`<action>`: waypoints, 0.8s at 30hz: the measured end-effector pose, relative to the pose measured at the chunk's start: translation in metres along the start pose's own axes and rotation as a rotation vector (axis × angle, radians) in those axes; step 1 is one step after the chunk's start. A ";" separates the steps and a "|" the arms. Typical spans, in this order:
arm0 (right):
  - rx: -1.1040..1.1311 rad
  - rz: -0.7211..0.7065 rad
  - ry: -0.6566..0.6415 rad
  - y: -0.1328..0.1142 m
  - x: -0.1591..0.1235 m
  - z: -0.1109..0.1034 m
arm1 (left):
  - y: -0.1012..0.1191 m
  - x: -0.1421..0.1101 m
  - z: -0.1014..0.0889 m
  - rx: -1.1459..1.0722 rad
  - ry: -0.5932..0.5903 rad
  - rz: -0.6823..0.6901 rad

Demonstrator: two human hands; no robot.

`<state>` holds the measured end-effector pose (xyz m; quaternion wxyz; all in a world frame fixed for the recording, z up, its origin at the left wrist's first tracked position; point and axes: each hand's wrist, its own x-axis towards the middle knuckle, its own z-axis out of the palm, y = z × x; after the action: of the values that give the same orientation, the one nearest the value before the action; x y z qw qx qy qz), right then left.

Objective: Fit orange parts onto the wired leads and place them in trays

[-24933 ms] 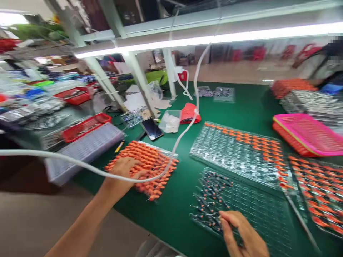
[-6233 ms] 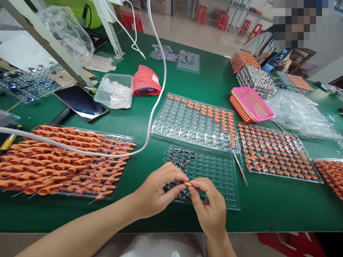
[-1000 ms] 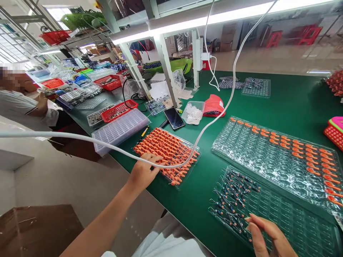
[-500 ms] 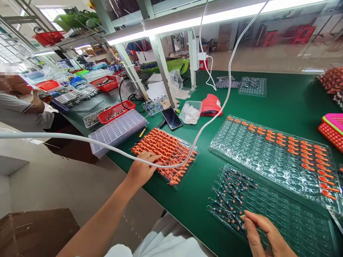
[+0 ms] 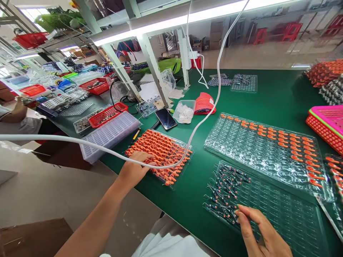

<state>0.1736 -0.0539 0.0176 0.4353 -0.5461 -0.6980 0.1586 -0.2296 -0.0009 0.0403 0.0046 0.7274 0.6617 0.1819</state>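
Note:
My left hand (image 5: 136,167) rests at the near edge of a tray packed with rows of small orange plastic pieces (image 5: 163,151). Its thumb and forefinger close around one of these pieces, partly behind a white cable. Low on the right, my right hand (image 5: 258,228) pinches thumb to fingertip beside small dark parts with wire ends and orange tips (image 5: 226,189). Whatever sits in that pinch is too small to make out. Those dark parts lie heaped on the left end of a clear moulded tray (image 5: 284,210). Behind it, another clear tray (image 5: 241,142) holds orange pieces along its far and right sides.
The white cable (image 5: 199,123) loops across my view above the green table (image 5: 187,200). Farther back are a phone (image 5: 166,118), a clear tub (image 5: 184,110) and a red pouch (image 5: 205,103). Stacked lilac trays (image 5: 109,135) stand left, pink and red baskets (image 5: 327,123) right. Another person sits far left.
The view has swung slightly right, so the scene sits farther left. My left hand stays at the orange pieces, and my right hand keeps its pinch beside the dark parts.

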 end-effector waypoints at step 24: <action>-0.067 -0.048 0.210 0.030 -0.028 -0.030 | 0.391 0.160 0.136 -0.349 -0.466 0.876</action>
<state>0.2163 -0.0767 0.0017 0.4913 -0.5570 -0.6663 0.0668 0.1919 0.1364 0.0514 0.1964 0.9453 0.2371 0.1075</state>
